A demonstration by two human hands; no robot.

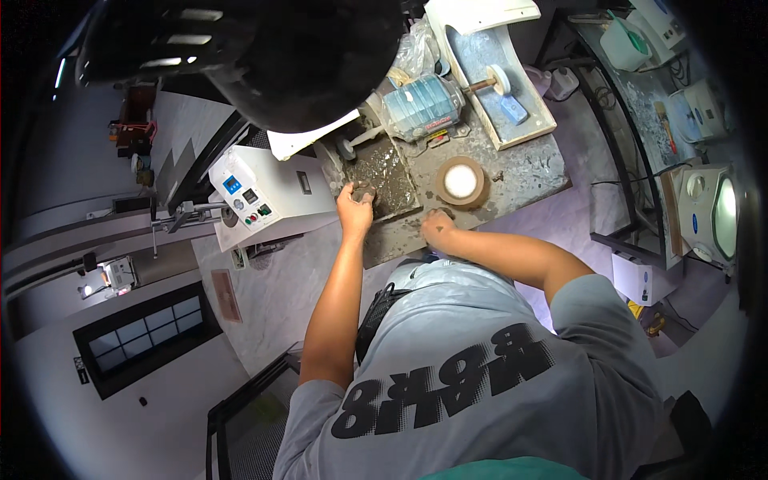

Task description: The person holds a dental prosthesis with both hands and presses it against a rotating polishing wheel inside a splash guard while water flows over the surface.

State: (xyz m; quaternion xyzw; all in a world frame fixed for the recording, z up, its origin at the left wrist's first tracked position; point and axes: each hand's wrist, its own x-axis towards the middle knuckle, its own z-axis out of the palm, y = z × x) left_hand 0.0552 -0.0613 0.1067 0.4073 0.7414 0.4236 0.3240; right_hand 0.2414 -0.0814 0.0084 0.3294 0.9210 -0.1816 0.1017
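My left hand (355, 214) is closed around a small grey-brown piece (365, 191), held over the near left part of a shallow tray (406, 178) of dark wet slurry. The piece's exact kind is hard to make out. My right hand (438, 230) rests at the bench's near edge with its fingers curled, and what they hold, if anything, is hidden. Just beyond that hand stands a round brown-rimmed bowl (483, 182) with white material in it. A bench polishing motor (420, 108) lies behind, its left wheel (346, 149) over the tray.
The motor's right wheel (498, 80) reaches into a white hooded box (524, 132) holding a blue block (513, 110). A white control box (276, 192) stands at the left. A large black lamp head (296, 64) hangs close overhead. More machines, including a white unit (708, 212), stand far right.
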